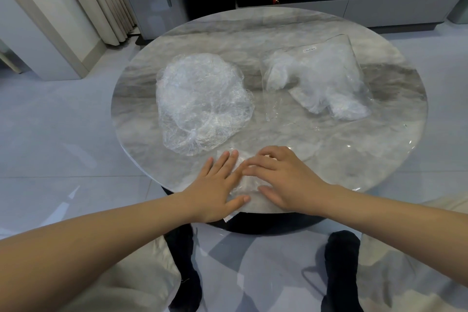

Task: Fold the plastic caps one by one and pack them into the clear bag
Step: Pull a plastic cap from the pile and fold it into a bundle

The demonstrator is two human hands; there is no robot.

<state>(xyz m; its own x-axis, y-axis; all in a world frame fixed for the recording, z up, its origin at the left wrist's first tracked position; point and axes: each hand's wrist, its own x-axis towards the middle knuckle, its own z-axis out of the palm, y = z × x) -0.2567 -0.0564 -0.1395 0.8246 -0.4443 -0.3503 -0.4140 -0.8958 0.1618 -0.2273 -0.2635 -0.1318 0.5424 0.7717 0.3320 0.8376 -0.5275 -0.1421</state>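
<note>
Mostly hidden: cap (244, 180) under hands.

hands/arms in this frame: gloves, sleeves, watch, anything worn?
Nothing worn that shows. The left hand and right hand are bare: no gloves, rings or wristbands. Both forearms are bare to the frame edge, with no sleeve, watch, cable or marking in view.

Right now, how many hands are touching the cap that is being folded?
2. The left hand lies flat on the cap at the table's near edge; the right hand presses it from the right, fingers bent.
</note>
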